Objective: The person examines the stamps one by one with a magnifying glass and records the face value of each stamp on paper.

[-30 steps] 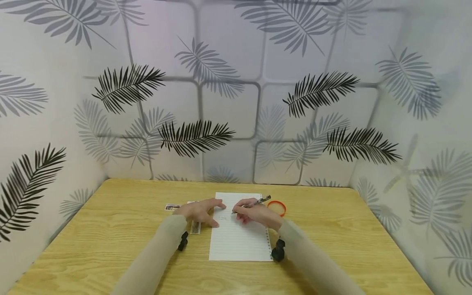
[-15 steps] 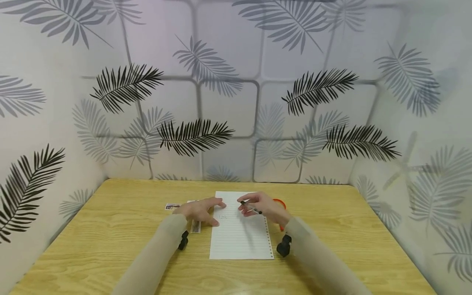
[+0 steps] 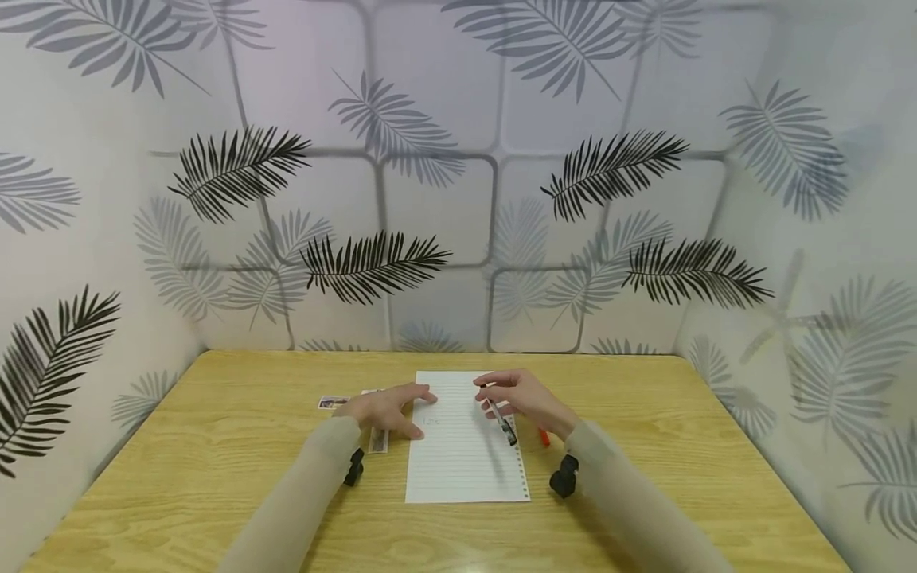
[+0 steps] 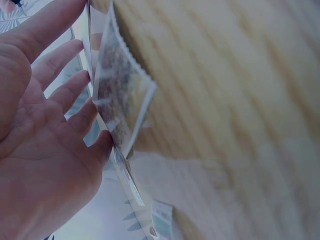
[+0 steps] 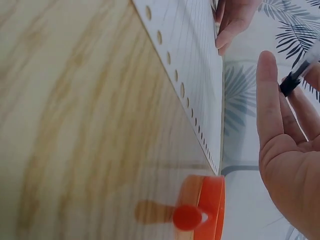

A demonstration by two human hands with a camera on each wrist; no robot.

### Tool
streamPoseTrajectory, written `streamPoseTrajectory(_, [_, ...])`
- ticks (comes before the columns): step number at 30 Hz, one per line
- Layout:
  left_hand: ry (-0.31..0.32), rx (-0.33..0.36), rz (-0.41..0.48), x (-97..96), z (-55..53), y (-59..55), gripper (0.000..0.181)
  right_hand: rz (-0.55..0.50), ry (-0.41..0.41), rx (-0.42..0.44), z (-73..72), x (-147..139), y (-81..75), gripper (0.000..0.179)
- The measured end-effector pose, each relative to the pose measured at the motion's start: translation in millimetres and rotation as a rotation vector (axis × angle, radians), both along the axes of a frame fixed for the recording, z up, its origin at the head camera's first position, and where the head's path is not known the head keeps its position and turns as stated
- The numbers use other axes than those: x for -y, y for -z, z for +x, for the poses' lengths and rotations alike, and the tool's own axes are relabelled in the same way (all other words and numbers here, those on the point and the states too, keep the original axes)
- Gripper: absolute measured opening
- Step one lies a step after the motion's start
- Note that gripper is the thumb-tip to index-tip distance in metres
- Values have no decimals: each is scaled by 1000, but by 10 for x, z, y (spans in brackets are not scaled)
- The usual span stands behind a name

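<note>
A sheet of lined paper (image 3: 458, 469) with punched holes down its right side lies on the table, with small faint handwriting at upper left. My left hand (image 3: 383, 409) has its fingers spread, thumb and forefinger on the paper's left edge. Over the paper's upper right, my right hand (image 3: 528, 399) holds a pen (image 3: 504, 423) between its fingers, raised off the sheet and slanting down to the right. Beside and partly beneath the left hand lie stamp-like printed pictures (image 3: 378, 441); in the left wrist view one picture with a scalloped edge (image 4: 120, 85) shows close up.
A red-orange ring-shaped item (image 5: 210, 207) with a round knob sits right of the paper, mostly hidden behind the right hand in the head view. Another small picture (image 3: 333, 402) lies farther left. The wooden table (image 3: 215, 446) meets patterned walls at the back and sides.
My right hand has lifted from the paper and shifted right, and the pen has turned over in its fingers. The left hand has stayed in place.
</note>
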State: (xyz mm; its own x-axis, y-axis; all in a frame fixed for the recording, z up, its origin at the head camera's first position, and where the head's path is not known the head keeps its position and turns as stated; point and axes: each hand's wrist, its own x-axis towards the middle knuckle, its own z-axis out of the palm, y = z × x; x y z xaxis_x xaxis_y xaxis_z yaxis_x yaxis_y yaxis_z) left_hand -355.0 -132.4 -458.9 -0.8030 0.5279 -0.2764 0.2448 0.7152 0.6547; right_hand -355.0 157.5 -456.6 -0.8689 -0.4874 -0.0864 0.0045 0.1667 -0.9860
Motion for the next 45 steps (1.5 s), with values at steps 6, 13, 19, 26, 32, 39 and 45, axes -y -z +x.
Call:
streamPoseTrajectory(6, [-5, 6, 12, 7, 10, 1, 65, 29, 7, -37, -15, -114, 30, 51])
streamPoseTrajectory(13, [2, 17, 27, 15, 8, 9, 64, 74, 29, -25, 7, -240, -25, 55])
streamPoseTrajectory(19, [2, 9, 23, 27, 3, 1, 64, 121, 34, -79, -4, -344, -36, 61])
streamPoseTrajectory(26, [-10, 19, 19, 12, 14, -22, 64, 146, 29, -107, -17, -478, -13, 58])
streamPoseTrajectory(32, [-16, 18, 17, 3, 19, 0, 64, 142, 54, -149, 0, -629, -13, 59])
streamPoseTrajectory(39, [4, -4, 8, 11, 9, 12, 64, 161, 47, -159, -6, -794, -20, 58])
streamPoseTrajectory(45, [6, -6, 10, 17, 0, 12, 64, 200, 42, -164, -22, -911, -34, 56])
